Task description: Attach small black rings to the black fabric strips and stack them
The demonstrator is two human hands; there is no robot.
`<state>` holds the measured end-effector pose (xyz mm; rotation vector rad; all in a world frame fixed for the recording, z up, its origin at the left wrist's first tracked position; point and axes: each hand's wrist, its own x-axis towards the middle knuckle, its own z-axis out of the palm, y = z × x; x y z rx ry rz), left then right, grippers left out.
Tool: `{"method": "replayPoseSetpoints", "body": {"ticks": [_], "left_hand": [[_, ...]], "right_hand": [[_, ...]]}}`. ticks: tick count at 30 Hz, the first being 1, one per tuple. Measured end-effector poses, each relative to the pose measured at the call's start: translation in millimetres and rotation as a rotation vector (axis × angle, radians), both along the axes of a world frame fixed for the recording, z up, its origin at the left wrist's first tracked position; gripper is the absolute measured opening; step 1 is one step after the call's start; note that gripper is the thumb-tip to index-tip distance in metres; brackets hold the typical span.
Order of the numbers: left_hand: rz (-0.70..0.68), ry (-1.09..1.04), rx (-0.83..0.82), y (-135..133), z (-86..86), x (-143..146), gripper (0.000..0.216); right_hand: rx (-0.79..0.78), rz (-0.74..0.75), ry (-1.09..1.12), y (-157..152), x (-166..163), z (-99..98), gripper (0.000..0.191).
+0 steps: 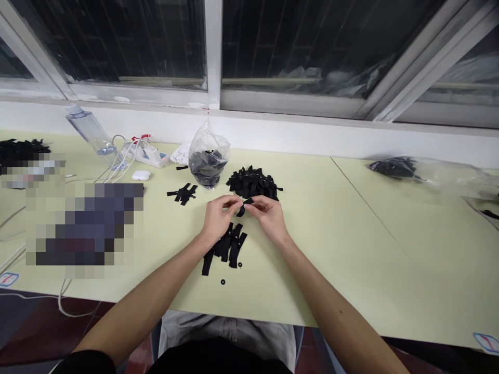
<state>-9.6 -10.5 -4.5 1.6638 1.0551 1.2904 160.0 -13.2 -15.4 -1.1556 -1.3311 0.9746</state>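
A short black fabric strap [240, 212] is pinched between the fingertips of my left hand [221, 214] and my right hand [268, 214], above the table. Both hands are closed on it. Just beyond them lies a heap of black straps [253, 182]. Nearer to me, several black straps [230, 246] with small shiny fittings lie side by side, partly covered by my left hand. Two small round black pieces [223, 282] rest close to the table's front. A smaller group of straps [183, 193] lies to the left of my left hand.
A clear plastic bag [209, 161] with black pieces stands behind the hands. At the left are a water bottle [91, 132], a power strip [150, 155], a white earbud case [141, 175], cables and a blurred-out dark object [89, 223]. Another plastic bag [436, 174] lies far right.
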Motion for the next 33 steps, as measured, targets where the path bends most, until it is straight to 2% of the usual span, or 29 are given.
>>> {"method": "replayPoseSetpoints", "body": {"ticks": [14, 25, 33], "left_hand": [[-0.040, -0.009, -0.024, 3, -5.2, -1, 0.022], [-0.068, 0.011, -0.032, 4, -5.6, -3, 0.020], [-0.054, 0.043, 0.022, 3, -4.2, -3, 0.019]], "right_hand": [[0.062, 0.051, -0.026, 0, 1, 3.6, 0.018], [0.084, -0.025, -0.127, -6, -3, 9.0, 0.021], [0.150, -0.129, -0.223, -13, -10, 12.7, 0.011]]}}
